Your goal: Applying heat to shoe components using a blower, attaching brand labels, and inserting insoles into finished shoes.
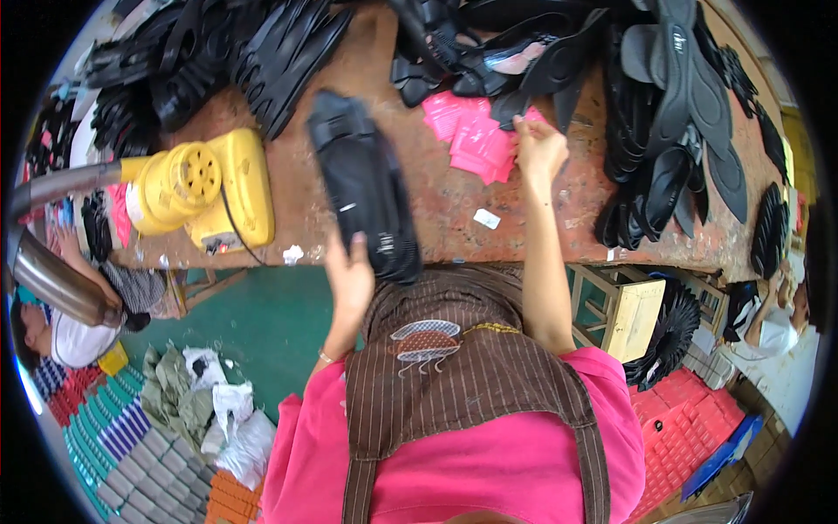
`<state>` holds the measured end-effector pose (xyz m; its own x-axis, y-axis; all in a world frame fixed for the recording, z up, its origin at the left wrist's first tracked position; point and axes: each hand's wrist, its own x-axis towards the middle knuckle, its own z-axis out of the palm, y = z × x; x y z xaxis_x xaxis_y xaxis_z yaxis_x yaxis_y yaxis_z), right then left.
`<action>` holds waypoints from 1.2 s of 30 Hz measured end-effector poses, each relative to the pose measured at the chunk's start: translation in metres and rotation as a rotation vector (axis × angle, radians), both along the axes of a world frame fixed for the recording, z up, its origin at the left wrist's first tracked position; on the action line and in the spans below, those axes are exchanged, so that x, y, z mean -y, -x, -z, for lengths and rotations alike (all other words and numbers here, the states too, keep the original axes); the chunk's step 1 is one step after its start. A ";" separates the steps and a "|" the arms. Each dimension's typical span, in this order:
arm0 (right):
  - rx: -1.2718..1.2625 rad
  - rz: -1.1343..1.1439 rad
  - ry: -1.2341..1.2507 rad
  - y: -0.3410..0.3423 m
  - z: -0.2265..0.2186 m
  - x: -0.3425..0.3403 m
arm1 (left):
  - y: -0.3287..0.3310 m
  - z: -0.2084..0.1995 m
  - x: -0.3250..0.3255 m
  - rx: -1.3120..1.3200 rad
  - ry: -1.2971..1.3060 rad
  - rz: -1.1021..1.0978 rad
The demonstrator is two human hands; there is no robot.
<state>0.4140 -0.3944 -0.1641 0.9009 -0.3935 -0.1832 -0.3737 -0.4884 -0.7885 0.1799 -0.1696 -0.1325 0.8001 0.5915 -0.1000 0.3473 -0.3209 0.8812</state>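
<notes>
My left hand [351, 266] is closed round the heel end of a black sandal [367, 188], which is a little smeared by motion and points away from me over the table's front edge. My right hand [539, 155] has its fingers pinched together at the right side of a pile of pink packets [476, 144]. Just beyond those fingertips is the end of a dark grey insole [509, 111]; whether the fingers hold it, a packet or something else is hidden. A small white label [487, 218] lies on the worn brown table [436, 236] between my hands.
A yellow blower-like machine [231, 188] with a grey hose [78, 183] stands at left. Black sandals [288, 61] are heaped along the far side, dark insoles [681, 96] at right. A wooden stool [633, 319] is below the table. Other people sit at far left [83, 323] and far right [777, 323].
</notes>
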 end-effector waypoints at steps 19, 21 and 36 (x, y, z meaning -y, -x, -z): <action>0.286 0.091 -0.210 0.007 -0.001 -0.002 | -0.037 -0.056 0.005 -0.056 -0.318 0.349; 0.478 0.068 -0.614 0.014 -0.013 0.000 | -0.041 -0.057 0.005 -0.047 -0.276 0.336; 0.017 -0.798 -0.596 0.130 -0.116 -0.074 | -0.046 -0.055 0.001 -0.056 -0.119 0.260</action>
